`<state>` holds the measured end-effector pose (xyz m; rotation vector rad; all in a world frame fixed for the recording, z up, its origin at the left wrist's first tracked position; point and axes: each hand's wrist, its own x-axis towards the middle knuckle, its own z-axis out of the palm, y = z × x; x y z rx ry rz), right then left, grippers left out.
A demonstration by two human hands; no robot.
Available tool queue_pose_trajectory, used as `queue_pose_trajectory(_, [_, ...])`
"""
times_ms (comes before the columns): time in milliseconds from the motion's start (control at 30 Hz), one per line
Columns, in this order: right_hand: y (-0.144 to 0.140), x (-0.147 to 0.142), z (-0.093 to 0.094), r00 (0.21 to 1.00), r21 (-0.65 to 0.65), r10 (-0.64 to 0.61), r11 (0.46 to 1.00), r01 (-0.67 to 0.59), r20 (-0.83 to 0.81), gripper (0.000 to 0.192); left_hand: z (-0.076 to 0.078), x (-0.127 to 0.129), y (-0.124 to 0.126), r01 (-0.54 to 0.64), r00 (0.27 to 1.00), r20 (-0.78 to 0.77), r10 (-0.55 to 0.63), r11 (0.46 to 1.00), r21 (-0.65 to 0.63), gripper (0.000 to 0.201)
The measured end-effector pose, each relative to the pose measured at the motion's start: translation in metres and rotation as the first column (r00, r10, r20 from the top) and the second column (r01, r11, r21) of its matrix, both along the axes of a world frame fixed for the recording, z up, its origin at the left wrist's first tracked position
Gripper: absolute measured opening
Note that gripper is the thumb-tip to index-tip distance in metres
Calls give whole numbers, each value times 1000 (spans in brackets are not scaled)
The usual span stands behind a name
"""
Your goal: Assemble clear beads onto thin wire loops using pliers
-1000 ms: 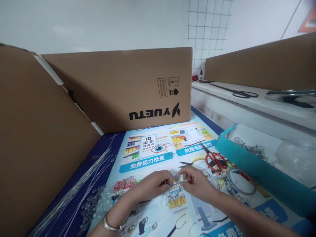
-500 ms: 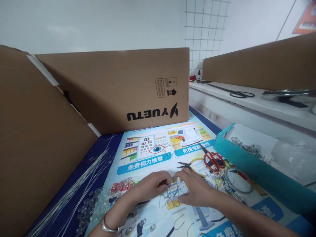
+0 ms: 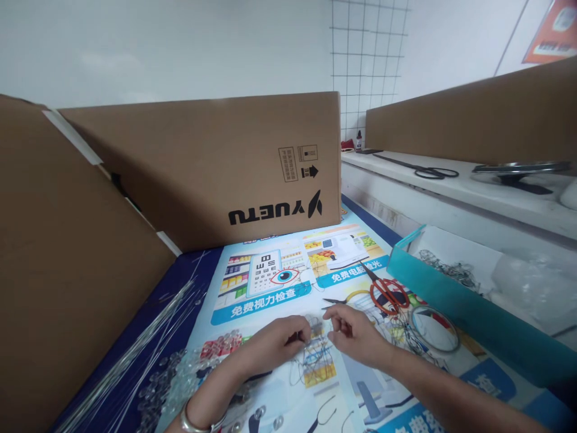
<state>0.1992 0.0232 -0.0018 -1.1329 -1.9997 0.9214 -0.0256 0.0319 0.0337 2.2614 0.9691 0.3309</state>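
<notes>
I saw both hands, left hand point(image 3: 274, 341) and right hand point(image 3: 356, 334), pinching a small tangle of thin wire with clear beads point(image 3: 317, 337) between them, just above the poster-covered tabletop point(image 3: 270, 282), roughly equally near.

Cardboard box point(image 3: 216, 162): "YUETU" printed upside down in big black letters, with a slanted leaf-like logo beside it.
Box side, higher up: a small framed label too fine to read, a square handling mark and a black arrow pointing right.
Poster point(image 3: 288, 282) under the hands: white Chinese text on a blue band, "免费视力检查", below an eye chart drawing with a red-ringed eye.
Poster, next panel to the right: "免费电脑验光" on another blue band.
Orange sign point(image 3: 552, 30) on the far wall: writing too blurred to read.
</notes>
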Motion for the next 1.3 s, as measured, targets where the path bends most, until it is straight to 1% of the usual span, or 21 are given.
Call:
queue_pose_trajectory(100, [2,-1,-2,999,26,-40,999,39,5,20,0,0,0,-9,1000,-3,9,1000,0,20])
queue_pose_trajectory(200, [1,-2,-3,996,82,-82,994,79,40,15,-2,0,0,-24,1000,-8,24,1000,-3,22])
queue_pose_trajectory(400, [-2,-3,-5,974,154,-139,982,112,178,21,-2,0,0,-26,999,-19,26,1000,-8,24])
queue_pose_trajectory(500, [-4,-4,-5,961,174,-141,980,101,237,21,-2,1,0,-24,999,-21,24,1000,-9,23])
queue_pose_trajectory(600, [-5,-4,-4,957,184,-133,979,87,258,19,-2,1,-1,-16,1000,-25,16,1000,-5,23])
queue_pose_trajectory(700, [-4,-4,-5,961,181,-141,979,98,239,19,-2,1,-1,-18,999,-28,18,1000,-1,23])
queue_pose_trajectory(800, [-2,-3,-7,969,161,-167,977,138,184,21,-1,1,-1,-22,999,-24,22,1000,-2,23])
queue_pose_trajectory(933, [2,-2,-8,975,132,-197,974,183,103,19,0,0,0,-38,999,-16,38,999,2,24])
queue_pose_trajectory(1100, [5,-2,-9,975,108,-219,971,214,41,19,9,-4,3,-84,996,-29,83,996,-36,21])
queue_pose_trajectory(1300, [5,-1,-11,975,91,-222,972,218,29,21,20,-11,6,-160,986,21,163,983,-88,14])
